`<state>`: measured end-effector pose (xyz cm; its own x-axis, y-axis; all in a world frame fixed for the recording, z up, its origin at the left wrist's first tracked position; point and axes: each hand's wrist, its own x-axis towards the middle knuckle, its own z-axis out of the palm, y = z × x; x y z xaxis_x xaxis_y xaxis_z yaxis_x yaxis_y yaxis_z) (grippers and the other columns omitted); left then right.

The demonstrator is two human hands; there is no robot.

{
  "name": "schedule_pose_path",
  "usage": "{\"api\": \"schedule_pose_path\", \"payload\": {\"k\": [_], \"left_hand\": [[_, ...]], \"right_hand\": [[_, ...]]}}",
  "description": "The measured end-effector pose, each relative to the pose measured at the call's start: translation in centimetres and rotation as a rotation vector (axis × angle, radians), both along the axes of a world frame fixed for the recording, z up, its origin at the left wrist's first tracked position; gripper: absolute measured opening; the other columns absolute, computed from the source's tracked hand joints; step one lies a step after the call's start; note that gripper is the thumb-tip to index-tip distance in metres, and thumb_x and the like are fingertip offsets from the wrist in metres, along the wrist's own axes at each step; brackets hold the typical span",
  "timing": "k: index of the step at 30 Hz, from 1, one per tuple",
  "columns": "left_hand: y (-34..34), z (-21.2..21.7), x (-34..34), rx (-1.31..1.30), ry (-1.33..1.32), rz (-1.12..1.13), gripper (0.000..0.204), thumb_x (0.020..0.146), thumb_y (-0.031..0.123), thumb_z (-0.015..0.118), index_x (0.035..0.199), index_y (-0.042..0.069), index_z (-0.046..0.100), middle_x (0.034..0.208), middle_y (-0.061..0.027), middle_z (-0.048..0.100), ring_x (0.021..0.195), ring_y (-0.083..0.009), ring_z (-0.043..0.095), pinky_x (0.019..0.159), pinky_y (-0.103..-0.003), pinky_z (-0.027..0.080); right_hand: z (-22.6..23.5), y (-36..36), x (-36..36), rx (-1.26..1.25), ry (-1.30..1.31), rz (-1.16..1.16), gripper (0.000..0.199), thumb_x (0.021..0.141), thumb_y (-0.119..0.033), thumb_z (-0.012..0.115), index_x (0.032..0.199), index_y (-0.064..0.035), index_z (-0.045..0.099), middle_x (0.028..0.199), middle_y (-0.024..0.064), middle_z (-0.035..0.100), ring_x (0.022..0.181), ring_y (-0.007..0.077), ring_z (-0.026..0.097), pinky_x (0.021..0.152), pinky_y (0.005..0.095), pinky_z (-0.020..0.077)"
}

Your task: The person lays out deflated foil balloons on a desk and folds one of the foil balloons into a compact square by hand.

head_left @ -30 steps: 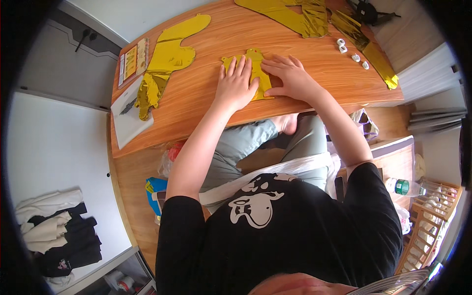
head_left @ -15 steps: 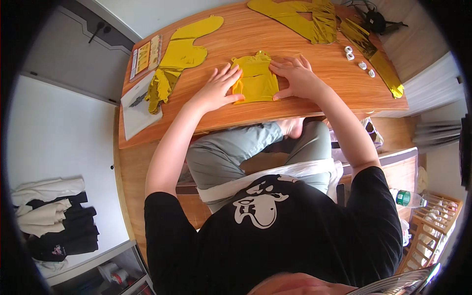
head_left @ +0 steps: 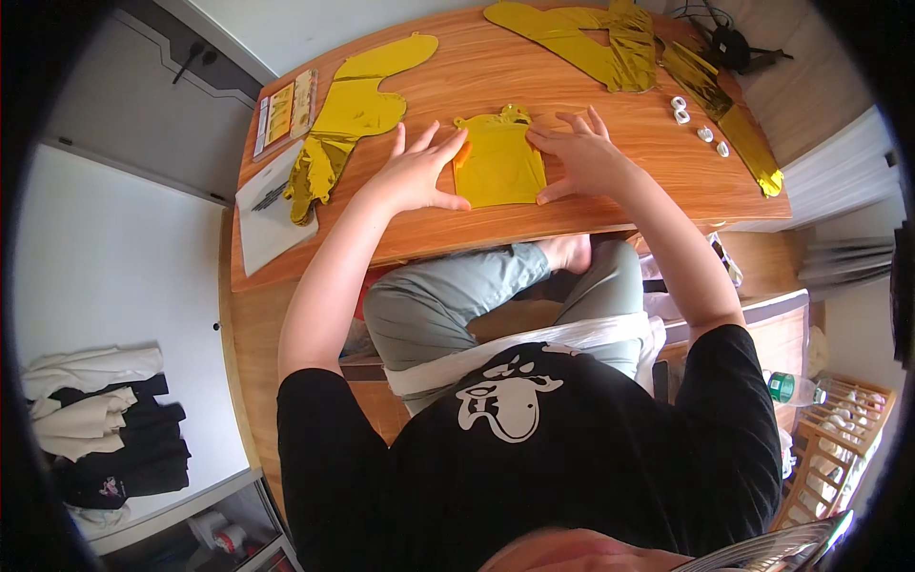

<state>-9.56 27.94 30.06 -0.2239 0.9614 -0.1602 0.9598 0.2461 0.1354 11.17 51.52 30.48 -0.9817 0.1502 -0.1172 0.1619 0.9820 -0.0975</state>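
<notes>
Shifted outward since half a second ago: both hands, now flanking the folded gold foil piece (head_left: 498, 164). Left hand (head_left: 419, 176) and right hand (head_left: 583, 157) flat on the desk (head_left: 610, 205), fingers spread wide, gripping nothing, touching its edges.

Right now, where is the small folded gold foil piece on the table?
In the head view, the folded gold foil piece lies flat near the front edge of the wooden table, between the left hand and the right hand, both touching its sides.

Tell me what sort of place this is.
Probably a room at home, used for party craft. A wooden table holds gold foil balloons, folded clothes lie on the floor, and a drying rack stands nearby. Both hands, left and right, flatten one foil piece.
</notes>
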Motion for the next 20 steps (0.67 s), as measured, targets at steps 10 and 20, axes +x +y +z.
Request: {"api": "schedule_pose_path", "payload": {"k": [10,20], "left_hand": [[0.5,0.6,0.2,-0.077,0.025,0.042,0.137,0.066,0.077,0.078,0.167,0.014,0.01,0.162,-0.0168,0.04,0.16,-0.0325,0.009,0.124,-0.063,-0.01],[0.4,0.2,-0.1,-0.08,-0.076,0.052,0.145,0.065,0.074,0.083,0.167,0.011,0.001,0.169,-0.0184,0.025,0.16,-0.0339,0.006,0.123,-0.065,-0.011]], "right_hand": [[1.1,-0.3,-0.1,-0.032,0.005,0.018,0.125,0.063,-0.064,0.087,0.164,-0.0203,0.029,0.158,0.0068,0.049,0.154,0.0394,0.025,0.127,0.0598,0.0049],[1.6,-0.6,0.0,-0.033,-0.028,0.013,0.132,0.063,-0.063,0.089,0.167,-0.0233,0.017,0.153,0.0199,0.052,0.154,0.0395,0.027,0.127,0.0588,0.005]]}}
